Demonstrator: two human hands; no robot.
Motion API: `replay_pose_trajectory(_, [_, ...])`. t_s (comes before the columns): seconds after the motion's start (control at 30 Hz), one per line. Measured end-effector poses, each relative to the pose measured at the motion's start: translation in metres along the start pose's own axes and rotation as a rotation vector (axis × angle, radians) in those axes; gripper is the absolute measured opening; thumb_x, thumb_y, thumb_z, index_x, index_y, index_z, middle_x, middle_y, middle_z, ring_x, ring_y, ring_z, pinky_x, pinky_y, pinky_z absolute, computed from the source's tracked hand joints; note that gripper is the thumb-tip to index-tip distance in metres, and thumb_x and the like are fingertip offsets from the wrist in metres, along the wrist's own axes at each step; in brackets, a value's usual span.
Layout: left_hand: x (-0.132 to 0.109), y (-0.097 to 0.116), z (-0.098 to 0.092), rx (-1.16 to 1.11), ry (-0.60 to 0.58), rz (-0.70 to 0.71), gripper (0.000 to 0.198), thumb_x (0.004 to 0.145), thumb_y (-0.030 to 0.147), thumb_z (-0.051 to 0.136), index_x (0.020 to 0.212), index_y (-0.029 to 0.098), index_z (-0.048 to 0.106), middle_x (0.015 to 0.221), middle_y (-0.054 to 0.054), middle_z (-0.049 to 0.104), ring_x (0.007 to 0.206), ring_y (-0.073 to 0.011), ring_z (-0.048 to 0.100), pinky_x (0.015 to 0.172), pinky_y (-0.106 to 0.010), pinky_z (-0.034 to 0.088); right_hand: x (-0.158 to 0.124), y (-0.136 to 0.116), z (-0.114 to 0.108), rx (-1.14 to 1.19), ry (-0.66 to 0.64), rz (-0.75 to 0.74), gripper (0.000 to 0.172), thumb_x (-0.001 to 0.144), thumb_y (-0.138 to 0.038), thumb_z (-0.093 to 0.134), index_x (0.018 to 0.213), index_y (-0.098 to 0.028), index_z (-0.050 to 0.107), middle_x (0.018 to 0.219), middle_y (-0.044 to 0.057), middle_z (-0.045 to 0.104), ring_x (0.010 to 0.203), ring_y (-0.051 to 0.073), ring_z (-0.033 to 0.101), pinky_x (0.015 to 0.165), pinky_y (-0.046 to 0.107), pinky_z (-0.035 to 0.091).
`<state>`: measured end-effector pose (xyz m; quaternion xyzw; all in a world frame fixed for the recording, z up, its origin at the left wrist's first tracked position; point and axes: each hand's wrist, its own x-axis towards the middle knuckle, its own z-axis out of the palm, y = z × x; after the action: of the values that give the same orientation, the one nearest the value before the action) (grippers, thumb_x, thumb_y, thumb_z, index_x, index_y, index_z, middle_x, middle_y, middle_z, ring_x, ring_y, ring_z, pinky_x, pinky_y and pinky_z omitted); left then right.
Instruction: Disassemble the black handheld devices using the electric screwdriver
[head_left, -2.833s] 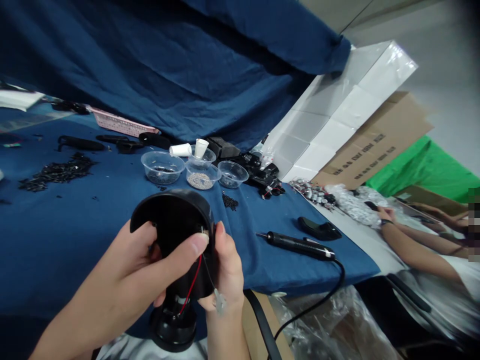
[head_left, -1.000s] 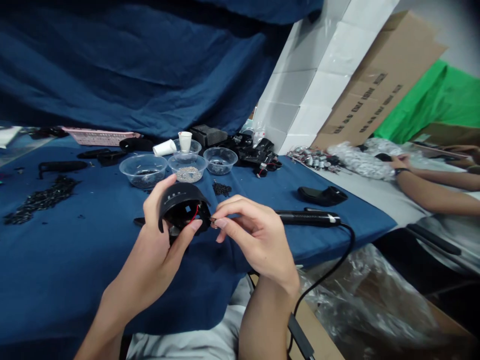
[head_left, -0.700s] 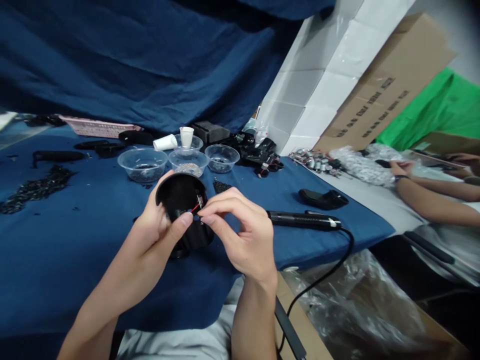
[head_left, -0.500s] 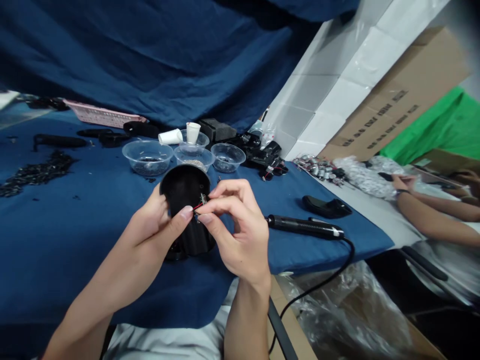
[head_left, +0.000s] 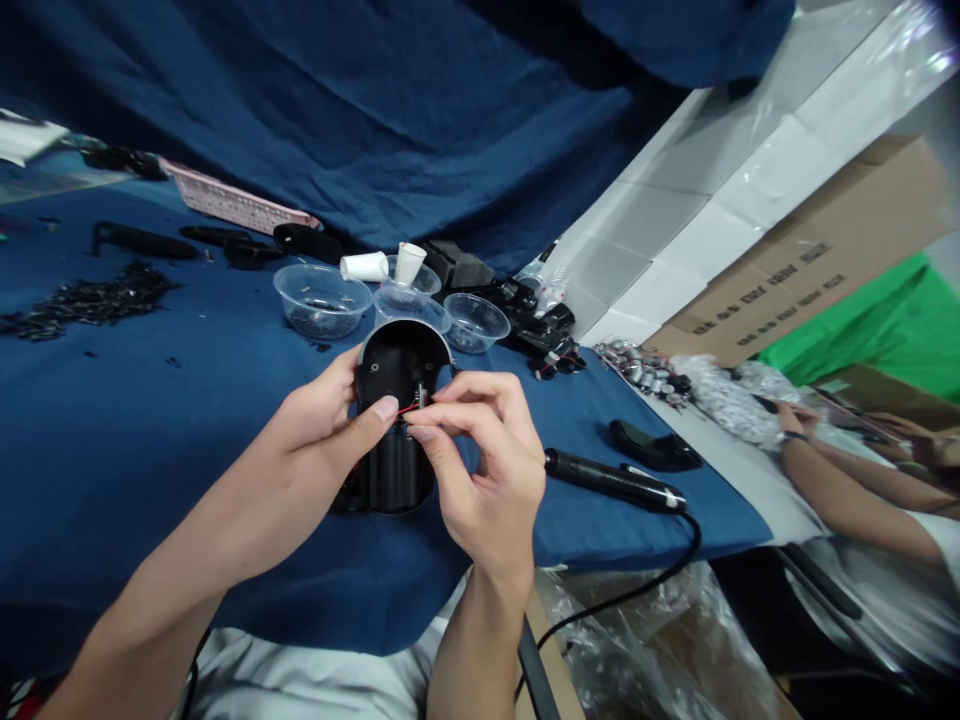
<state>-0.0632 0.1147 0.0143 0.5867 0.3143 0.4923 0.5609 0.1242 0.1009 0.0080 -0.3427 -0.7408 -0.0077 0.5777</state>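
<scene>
My left hand (head_left: 319, 430) grips a hollow black plastic housing (head_left: 397, 480) by its left side, the thumb reaching over its open face. Inside the rounded upper part, two screw holes show. A small circuit board (head_left: 421, 397) stands in the opening, with a thin red wire (head_left: 409, 408) running from it towards my left thumb. My right hand (head_left: 487, 460) is closed in a pinch at the board, its fingertips partly covering the board and wires. To the right of that hand lies a black corded screwdriver (head_left: 615, 480).
Clear plastic bowls (head_left: 322, 305) of small parts and white paper cups (head_left: 409, 263) stand behind the housing. Black parts (head_left: 97, 300) are heaped at left, near a pink basket (head_left: 232, 200). A curved black piece (head_left: 656, 445) lies at right. A co-worker's arms (head_left: 847, 480) are at far right.
The view has shifted, so everything sits a little differently in frame. The housing is tilted to show more of its inside. Both hands keep their hold, the right still pinching at the board.
</scene>
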Motion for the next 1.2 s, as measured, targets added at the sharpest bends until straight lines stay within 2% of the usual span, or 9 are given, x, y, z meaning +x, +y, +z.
replay_pose_trajectory(0.07, [0.0, 0.0, -0.002, -0.003, -0.008, 0.005, 0.029, 0.104, 0.034, 0.08, 0.132, 0.029, 0.072, 0.125, 0.001, 0.077, 0.112, -0.0192, 0.072, 0.098, -0.023, 0.057, 0.0, -0.001, 0.0, -0.014, -0.012, 0.002, 0.019, 0.103, -0.006, 0.073, 0.105, -0.023, 0.08, 0.107, 0.001, 0.069, 0.096, 0.013, 0.071, 0.085, 0.029, 0.065])
replay_pose_trajectory(0.13, [0.001, 0.001, -0.002, 0.016, -0.006, 0.014, 0.036, 0.104, 0.037, 0.081, 0.138, 0.029, 0.071, 0.129, 0.0, 0.078, 0.116, -0.0212, 0.073, 0.101, -0.025, 0.057, -0.001, -0.002, -0.003, -0.021, -0.042, 0.015, 0.019, 0.104, -0.005, 0.072, 0.106, -0.023, 0.08, 0.106, 0.001, 0.07, 0.094, 0.012, 0.072, 0.083, 0.027, 0.064])
replay_pose_trajectory(0.4, [-0.002, 0.004, 0.0, 0.134, -0.009, 0.015, 0.041, 0.108, 0.054, 0.074, 0.141, 0.029, 0.07, 0.123, -0.001, 0.08, 0.104, -0.0205, 0.072, 0.09, -0.028, 0.06, -0.002, -0.004, -0.013, -0.058, -0.103, -0.005, 0.014, 0.102, -0.008, 0.078, 0.105, -0.021, 0.082, 0.109, 0.002, 0.078, 0.099, 0.013, 0.076, 0.088, 0.025, 0.064])
replay_pose_trajectory(0.7, [-0.006, 0.008, 0.002, 0.055, -0.036, 0.01, 0.033, 0.106, 0.036, 0.078, 0.138, 0.029, 0.071, 0.133, 0.001, 0.078, 0.107, -0.0185, 0.074, 0.093, -0.023, 0.061, -0.004, -0.009, -0.017, -0.062, -0.096, -0.047, 0.015, 0.101, -0.007, 0.079, 0.104, -0.022, 0.082, 0.109, 0.002, 0.079, 0.098, 0.013, 0.077, 0.084, 0.025, 0.066])
replay_pose_trajectory(1.03, [-0.007, 0.011, 0.006, 0.112, -0.021, 0.038, 0.034, 0.109, 0.043, 0.075, 0.139, 0.029, 0.071, 0.13, 0.001, 0.08, 0.108, -0.0191, 0.074, 0.094, -0.023, 0.06, -0.006, -0.01, -0.018, -0.101, -0.122, -0.061, 0.024, 0.104, -0.003, 0.07, 0.11, -0.023, 0.08, 0.117, 0.004, 0.079, 0.098, 0.014, 0.079, 0.084, 0.025, 0.068])
replay_pose_trajectory(1.2, [-0.008, 0.012, 0.002, 0.114, -0.031, 0.071, 0.032, 0.11, 0.038, 0.074, 0.141, 0.031, 0.071, 0.137, 0.004, 0.078, 0.121, -0.0195, 0.073, 0.106, -0.022, 0.056, -0.006, -0.014, -0.016, -0.132, -0.109, -0.096, 0.024, 0.105, -0.001, 0.067, 0.108, -0.023, 0.078, 0.112, 0.004, 0.08, 0.097, 0.014, 0.079, 0.084, 0.025, 0.068])
